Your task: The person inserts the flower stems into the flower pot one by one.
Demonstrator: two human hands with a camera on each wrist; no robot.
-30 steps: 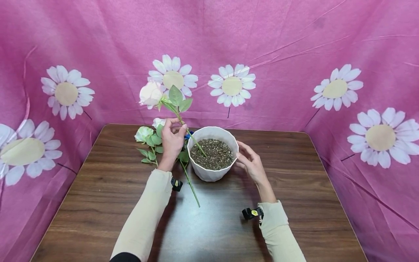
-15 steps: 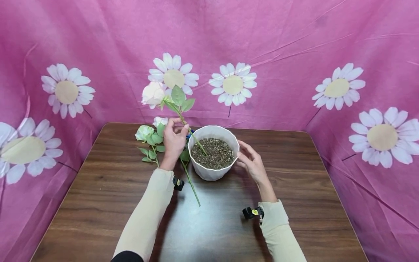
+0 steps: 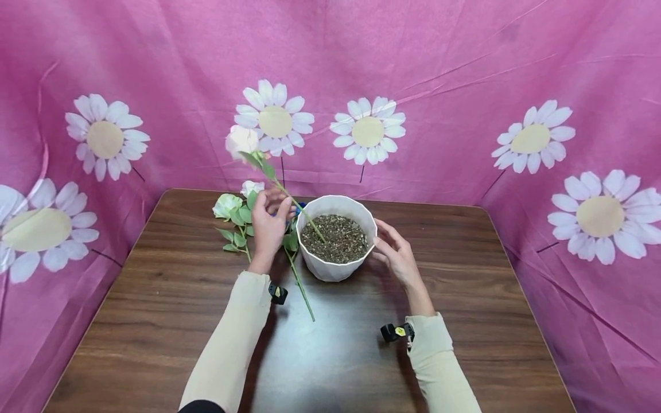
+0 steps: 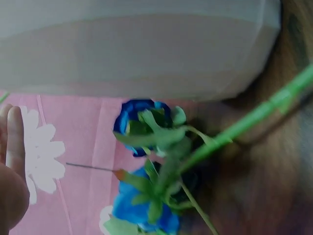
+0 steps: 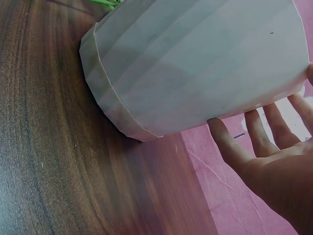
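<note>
A pale pink rose leans left in the head view, its stem standing in the soil of a white faceted pot. My left hand is beside that stem, thumb and fingers spread apart; in the left wrist view only part of the hand shows, with a bit of green at the fingertips. At the pot's right side, my right hand rests its fingertips against the wall. The right wrist view shows these fairly straight fingers touching the pot.
White roses with leaves lie on the wooden table, left of the pot. Blue roses lie beside the pot, mostly hidden in the head view. A loose green stem points toward the front. Pink cloth surrounds the table.
My left hand has loosened from the rose stem and shifted slightly left. The rose has turned, its leaves now pointing left along the stem. My right hand stays at the pot.
</note>
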